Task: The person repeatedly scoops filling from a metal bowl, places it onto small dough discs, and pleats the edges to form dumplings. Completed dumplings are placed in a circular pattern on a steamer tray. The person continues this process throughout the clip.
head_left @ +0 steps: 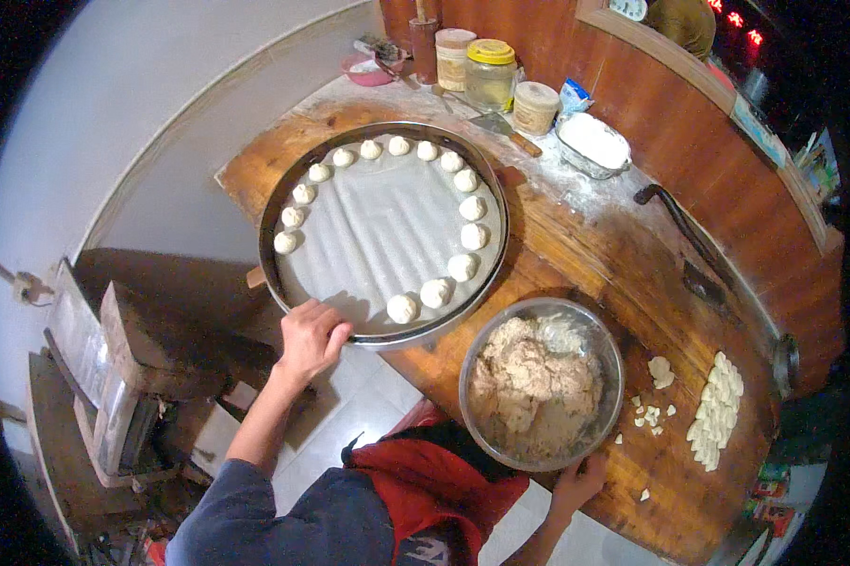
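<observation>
My left hand [313,338] grips the near rim of a large round steamer tray [435,335], its thumb over the edge. Inside, a pale liner [382,240] carries a partial ring of small pleated buns [435,293] along the wall; the near left stretch and the middle show bare liner. At the near side of a metal mixing bowl [469,431] is my right hand [580,484], with its fingers partly hidden, so its hold is unclear. Light brown minced filling [531,375] lies heaped in the bowl, with a paler smear at its far side.
On the wooden table [552,262], right of the bowl, lie a flattened dough round [661,372], small dough bits [652,416] and rows of dough pieces [715,414]. Behind stand a flour container [594,145], a yellow-lidded jar [490,78] and a scraper [506,131]. A dark rod [679,219] lies along the right edge.
</observation>
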A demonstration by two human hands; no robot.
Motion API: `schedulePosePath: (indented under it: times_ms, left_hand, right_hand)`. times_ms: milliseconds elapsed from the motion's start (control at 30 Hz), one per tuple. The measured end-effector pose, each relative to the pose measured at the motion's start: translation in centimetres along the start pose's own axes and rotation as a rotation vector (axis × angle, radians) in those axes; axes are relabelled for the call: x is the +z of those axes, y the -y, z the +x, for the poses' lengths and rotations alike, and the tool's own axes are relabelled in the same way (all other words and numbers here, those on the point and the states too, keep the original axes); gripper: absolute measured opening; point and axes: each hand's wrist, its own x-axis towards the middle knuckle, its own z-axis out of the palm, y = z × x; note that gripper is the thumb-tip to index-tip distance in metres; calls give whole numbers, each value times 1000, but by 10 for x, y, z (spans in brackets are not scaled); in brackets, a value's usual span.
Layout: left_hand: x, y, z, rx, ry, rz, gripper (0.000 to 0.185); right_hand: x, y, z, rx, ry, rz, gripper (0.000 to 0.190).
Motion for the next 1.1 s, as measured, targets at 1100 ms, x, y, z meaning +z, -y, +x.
schedulePosePath:
  times_ms: [1100]
  left_hand:
    - [33,16,-9,22,-174,-47,42]
  right_hand:
    - [-111,-56,23,290,-166,-242,82]
